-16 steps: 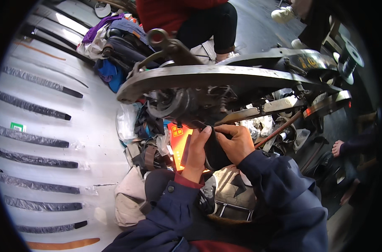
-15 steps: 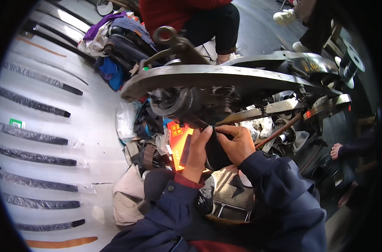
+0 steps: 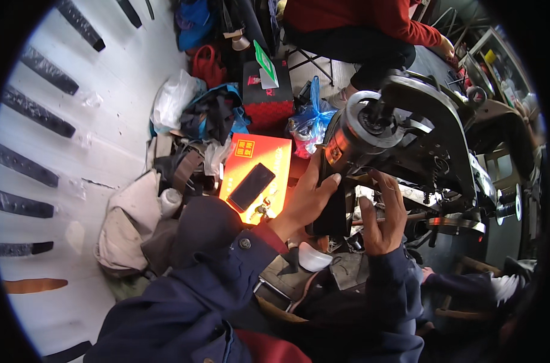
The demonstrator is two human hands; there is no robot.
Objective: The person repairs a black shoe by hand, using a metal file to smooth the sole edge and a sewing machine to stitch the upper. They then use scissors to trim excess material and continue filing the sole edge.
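A dark, worn metal machine (image 3: 432, 151) with a steel cylindrical head (image 3: 362, 130) stands right of centre, like a hand-cranked sewing machine. Just below the head, my left hand (image 3: 308, 199) grips a black piece of material (image 3: 331, 218), thumb pressed on its side. My right hand (image 3: 384, 215) is to the right of that piece, thumb and fingers apart and partly curled, the index finger raised under the machine beside a thin strand. The fingertips there are partly hard to make out. Behind my left hand lies a red-orange box (image 3: 238, 169) with a phone (image 3: 250, 186) on it.
A co-worker in red (image 3: 396, 24) sits beyond the machine; another person's leg (image 3: 468, 284) is at lower right. Wrapped dark strips (image 3: 39, 109) lie on the white surface at left. Bags (image 3: 172, 100), a black-red box (image 3: 267, 103) and scattered cloths (image 3: 126, 224) crowd the middle.
My view has swung, and the machine now appears turned, its head nearer me. My right hand has come away from the black piece, fingers spread; my left hand still grips it.
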